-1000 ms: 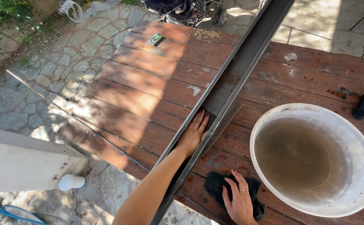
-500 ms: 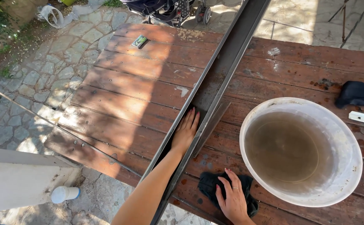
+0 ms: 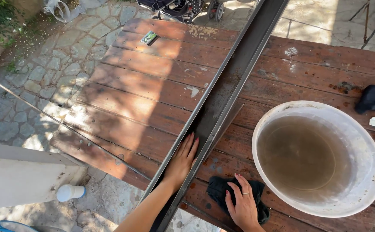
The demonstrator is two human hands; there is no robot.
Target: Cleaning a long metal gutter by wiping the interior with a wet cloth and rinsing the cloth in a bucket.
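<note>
The left hand point(image 3: 182, 161) lies flat inside the long dark metal channel point(image 3: 230, 81), fingers straight and close together, holding nothing. The channel runs across the wooden bench point(image 3: 153, 86) from the near edge to the far right. The right hand point(image 3: 244, 205) presses on a dark cloth point(image 3: 216, 191) at the near edge of the bench, fingers spread apart on it. Just right of the cloth stands a white basin point(image 3: 368, 141) with cloudy water. A small green thing point(image 3: 149, 38) lies far left
</note>
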